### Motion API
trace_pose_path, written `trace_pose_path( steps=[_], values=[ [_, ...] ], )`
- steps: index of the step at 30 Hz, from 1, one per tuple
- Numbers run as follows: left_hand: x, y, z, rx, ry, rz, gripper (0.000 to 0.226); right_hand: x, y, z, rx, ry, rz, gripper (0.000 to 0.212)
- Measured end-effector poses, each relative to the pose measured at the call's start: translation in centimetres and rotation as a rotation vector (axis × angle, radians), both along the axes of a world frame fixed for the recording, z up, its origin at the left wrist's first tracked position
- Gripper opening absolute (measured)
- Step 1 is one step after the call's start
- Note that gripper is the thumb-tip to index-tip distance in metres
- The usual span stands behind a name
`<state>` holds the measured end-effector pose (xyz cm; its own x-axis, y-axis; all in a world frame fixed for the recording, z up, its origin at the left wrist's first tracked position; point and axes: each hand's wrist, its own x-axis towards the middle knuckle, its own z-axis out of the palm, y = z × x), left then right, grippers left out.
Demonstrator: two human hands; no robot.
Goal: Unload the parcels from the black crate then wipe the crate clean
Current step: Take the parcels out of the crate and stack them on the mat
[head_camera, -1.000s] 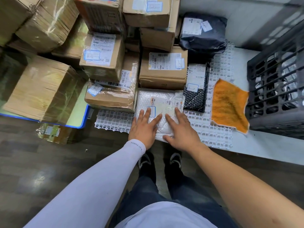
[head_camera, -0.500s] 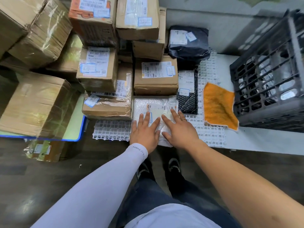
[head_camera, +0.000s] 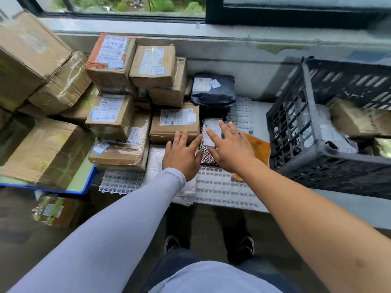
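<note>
The black crate (head_camera: 317, 149) stands at the right on a white platform, with a cardboard box (head_camera: 355, 119) and plastic-wrapped parcels still inside. A white bubble-wrap parcel (head_camera: 155, 159) lies flat on the white grid mat (head_camera: 222, 191). My left hand (head_camera: 182, 155) hovers over it with fingers spread, holding nothing. My right hand (head_camera: 230, 146) is also spread and empty, over a black bubble mailer (head_camera: 208, 140) and the orange cloth (head_camera: 259, 149), which it partly hides.
Several taped cardboard boxes (head_camera: 173, 123) are stacked at the left and centre, with a dark poly bag (head_camera: 213, 89) behind. A large box (head_camera: 42, 149) sits on a blue-edged tray. A window ledge (head_camera: 211, 37) runs along the back. My shoes show on the dark floor.
Both hands have lifted off the white bubble-wrap parcel and shifted up and right. The view has tilted up, bringing the window and the crate's inside into sight.
</note>
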<state>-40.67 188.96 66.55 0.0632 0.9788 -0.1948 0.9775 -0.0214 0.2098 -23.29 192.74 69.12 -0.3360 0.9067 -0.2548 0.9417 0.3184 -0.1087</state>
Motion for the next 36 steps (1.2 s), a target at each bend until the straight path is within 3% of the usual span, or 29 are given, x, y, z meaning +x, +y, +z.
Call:
trace_pose_path(
  steps=[10,21,27,36],
  values=[
    [11.0,1.9,5.0,0.143,-0.013,0.075,0.059,9.9,2.9,5.8,0.139,0.075,0.073,0.064],
    [22.2,4.4,10.0,0.253,-0.133,0.081,0.06,20.7,5.4,10.6,0.224,0.073,-0.008,0.061],
    [26.1,6.8,11.6,0.234,-0.153,-0.052,0.063,25.4,7.0,10.3,0.198,0.037,-0.153,0.062],
    [33.3,10.8,11.1,0.203,-0.034,-0.336,0.072,31.9,6.3,7.8,0.064,-0.088,-0.353,0.064]
  ],
)
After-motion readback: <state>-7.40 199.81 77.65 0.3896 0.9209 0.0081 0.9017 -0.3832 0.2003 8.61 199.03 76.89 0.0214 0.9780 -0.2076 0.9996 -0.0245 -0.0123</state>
